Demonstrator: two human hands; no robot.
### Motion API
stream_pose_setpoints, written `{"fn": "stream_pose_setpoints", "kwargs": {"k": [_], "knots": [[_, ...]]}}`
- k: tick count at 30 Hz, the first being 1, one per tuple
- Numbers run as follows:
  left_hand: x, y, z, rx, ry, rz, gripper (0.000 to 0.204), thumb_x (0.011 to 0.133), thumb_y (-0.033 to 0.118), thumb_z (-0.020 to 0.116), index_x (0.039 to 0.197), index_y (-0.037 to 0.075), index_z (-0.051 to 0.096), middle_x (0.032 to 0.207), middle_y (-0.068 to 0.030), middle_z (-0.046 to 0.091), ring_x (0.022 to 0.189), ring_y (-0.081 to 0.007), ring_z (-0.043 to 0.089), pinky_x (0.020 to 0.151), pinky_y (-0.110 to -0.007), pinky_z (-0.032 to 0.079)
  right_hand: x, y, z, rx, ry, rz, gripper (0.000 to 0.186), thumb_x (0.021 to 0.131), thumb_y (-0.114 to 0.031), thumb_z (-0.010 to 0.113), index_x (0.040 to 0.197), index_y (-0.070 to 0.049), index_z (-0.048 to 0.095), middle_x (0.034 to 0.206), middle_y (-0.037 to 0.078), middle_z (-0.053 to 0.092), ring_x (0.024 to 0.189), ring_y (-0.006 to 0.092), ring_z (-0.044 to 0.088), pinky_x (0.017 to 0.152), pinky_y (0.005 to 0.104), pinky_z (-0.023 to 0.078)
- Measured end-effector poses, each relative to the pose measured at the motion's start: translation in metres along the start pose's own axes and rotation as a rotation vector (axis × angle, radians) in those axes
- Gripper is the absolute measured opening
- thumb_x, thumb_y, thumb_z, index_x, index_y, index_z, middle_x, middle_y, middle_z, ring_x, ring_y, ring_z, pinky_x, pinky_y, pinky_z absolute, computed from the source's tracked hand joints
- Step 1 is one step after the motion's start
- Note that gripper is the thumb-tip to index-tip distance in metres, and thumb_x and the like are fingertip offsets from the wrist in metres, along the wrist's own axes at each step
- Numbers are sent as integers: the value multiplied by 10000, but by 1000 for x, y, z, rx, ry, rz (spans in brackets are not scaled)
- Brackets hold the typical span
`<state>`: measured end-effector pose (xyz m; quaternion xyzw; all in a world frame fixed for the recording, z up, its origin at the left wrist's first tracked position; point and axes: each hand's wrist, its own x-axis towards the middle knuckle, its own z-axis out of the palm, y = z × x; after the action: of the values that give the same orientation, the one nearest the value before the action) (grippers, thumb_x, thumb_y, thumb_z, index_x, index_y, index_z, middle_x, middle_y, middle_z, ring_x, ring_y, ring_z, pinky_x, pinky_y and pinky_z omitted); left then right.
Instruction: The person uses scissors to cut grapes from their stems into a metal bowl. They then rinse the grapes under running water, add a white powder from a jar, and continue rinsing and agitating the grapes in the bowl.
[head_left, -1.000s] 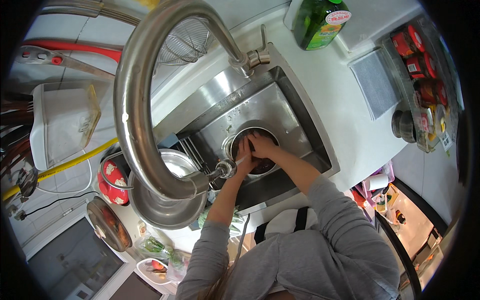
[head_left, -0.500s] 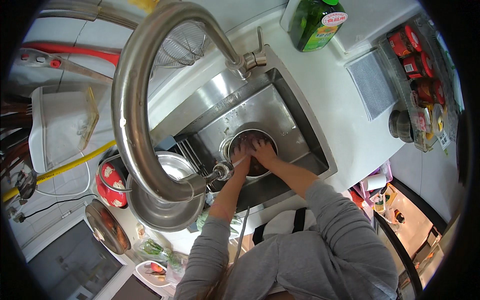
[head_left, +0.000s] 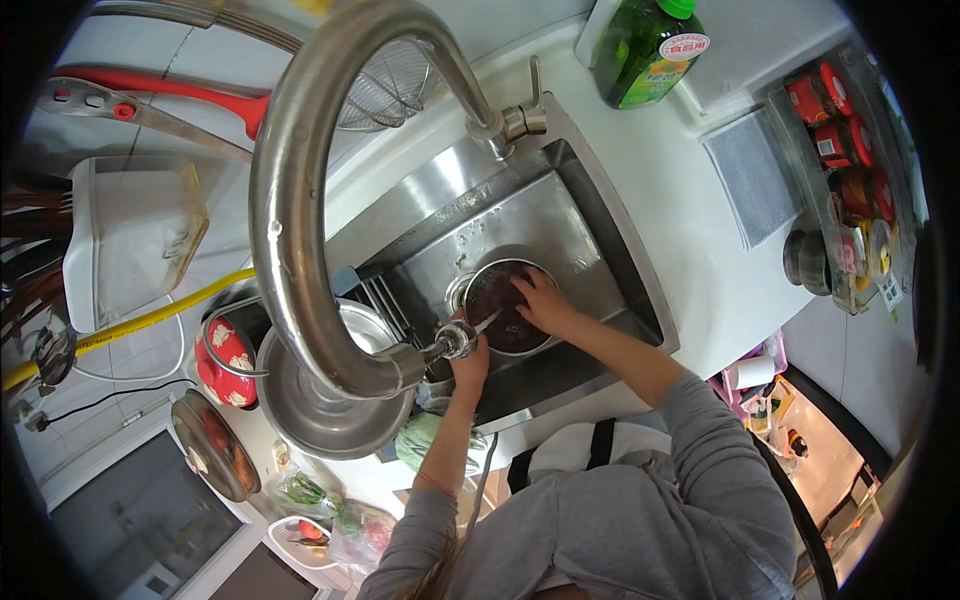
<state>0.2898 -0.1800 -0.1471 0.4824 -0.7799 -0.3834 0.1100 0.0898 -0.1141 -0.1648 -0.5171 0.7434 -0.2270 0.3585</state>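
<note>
A round metal bowl [head_left: 474, 331] stands in the stainless sink, holding dark reddish contents [head_left: 497, 300] in water; what they are I cannot make out. Over the bowl's right side lies my right hand [head_left: 544, 306], its fingers spread and touching the contents at the edge. My left hand [head_left: 470, 366] is at the faucet's spray head [head_left: 458, 341], left of the bowl. The spray head hides its fingers, so whether it grips the head does not show. A thin stream of water [head_left: 488, 322] runs from the spray head into the bowl.
The big curved faucet [head_left: 290, 250] arches over the left side of the sink [head_left: 560, 205]. A metal basin [head_left: 335, 425] sits left of the sink, beside a green cloth [head_left: 430, 440]. A green bottle [head_left: 648, 60] and a grey folded cloth [head_left: 752, 178] are on the counter.
My left hand has left the bowl and moved down and left to the spray head. My right hand has shifted to the bowl's right side. The view has moved slightly.
</note>
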Motion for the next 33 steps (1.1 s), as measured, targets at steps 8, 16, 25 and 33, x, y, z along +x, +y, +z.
{"fn": "stream_pose_setpoints", "kwargs": {"k": [8, 16, 25, 33], "knots": [[-22, -68, 59, -1112, -489, -1095, 306, 825, 92, 518, 1130, 117, 498, 1047, -55, 588, 900, -189, 591, 723, -347, 510, 10, -27, 30, -301, -195, -295, 531, 782, -344, 607, 1271, -188, 472, 1415, 159, 292, 1282, 368, 293, 1017, 510, 287], [-21, -18, 42, -1079, -361, -1013, 316, 825, 60, 465, 1136, 5, 481, 1078, -107, 558, 923, -246, 579, 759, -363, 546, -41, -11, -3, -388, -124, -352, 557, 744, -239, 656, 1256, -109, 478, 1435, 158, 263, 1322, 356, 240, 1056, 503, 234], [-34, 61, -18, -1046, -296, -822, 314, 808, 67, 477, 1107, -25, 455, 1022, -118, 563, 888, -228, 602, 729, -362, 567, -13, -70, -31, -100, 130, -192, 741, 783, -475, 593, 1371, -113, 325, 1405, 261, 234, 1291, 421, 260, 1012, 543, 286], [-67, 108, -59, -1110, -193, -791, 285, 834, 63, 435, 1104, -22, 467, 1027, -135, 569, 884, -225, 616, 707, -343, 576, -49, -118, -56, -130, -62, -595, 446, 761, -203, 613, 1200, -155, 552, 1371, 160, 368, 1236, 389, 357, 953, 476, 393]]}}
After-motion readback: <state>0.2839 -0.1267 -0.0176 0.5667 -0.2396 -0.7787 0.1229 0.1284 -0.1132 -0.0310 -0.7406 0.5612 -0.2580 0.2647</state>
